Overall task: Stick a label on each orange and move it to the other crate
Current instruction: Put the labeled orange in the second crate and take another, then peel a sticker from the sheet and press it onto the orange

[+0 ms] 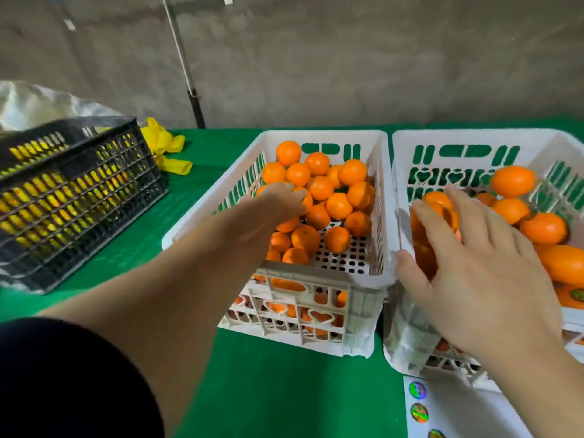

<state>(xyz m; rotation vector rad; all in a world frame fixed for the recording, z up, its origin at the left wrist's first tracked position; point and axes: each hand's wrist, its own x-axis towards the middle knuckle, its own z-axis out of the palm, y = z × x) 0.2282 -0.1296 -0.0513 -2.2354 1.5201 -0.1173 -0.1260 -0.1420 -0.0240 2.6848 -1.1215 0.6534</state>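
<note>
The left hand (278, 205) reaches into the white perforated plastic crate on the left (384, 197), fingers curled down over the pile of round oranges (320, 188) at the crate's left side. The fingertips touch 1 orange in the pile; whether it is gripped cannot be told, since the palm hides the contact. A dark sleeve (72, 380) covers the upper forearm.

The right hand (474, 267) is spread wide over the second white perforated plastic crate on the right (403, 172), fingers straight and apart. It covers a labelled orange (423, 245) lying against the crate's left wall; the thumb lies near the rim. Further oranges fill the right part of this crate, 1 of them showing a round sticker (578, 294).

A white backing sheet with round holographic labels (417, 390) lies on the green table cover (284, 390), just in front of the right crate. A black lattice crate holding yellow items (72, 197) stands at the far left.
</note>
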